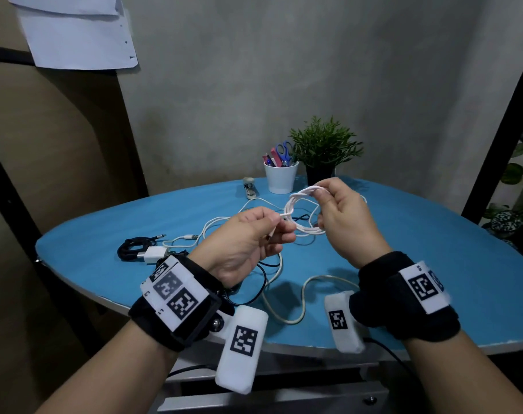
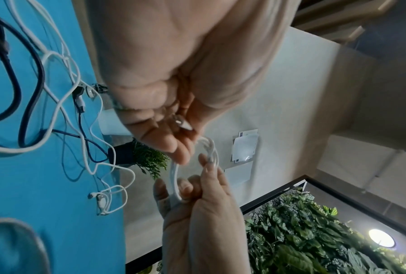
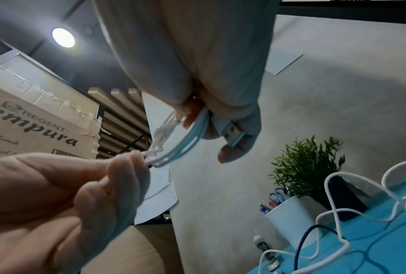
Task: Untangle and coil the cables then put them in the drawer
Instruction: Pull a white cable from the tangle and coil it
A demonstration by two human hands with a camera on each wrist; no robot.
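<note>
Below both raised hands spreads the blue table [image 1: 433, 264], and on it, under and between the wrists, lies a loose tangle of white cables [image 1: 279, 289] with a black cable [image 1: 134, 245] and a white charger plug [image 1: 153, 254] just left of the left wrist. Beyond the right hand stand a potted plant [image 1: 324, 150] and a white cup of scissors and pens [image 1: 281, 177], a small stapler [image 1: 250, 188] beside them. Held in the air between the hands is the coiled white cable [image 1: 299, 210]: the right hand [image 1: 344, 216] curls its fingers through the loops and grips them, its USB plug [image 3: 231, 136] against the fingers, while the left hand [image 1: 245, 243] pinches the cable's free end between thumb and fingertips at the coil's near side.
</note>
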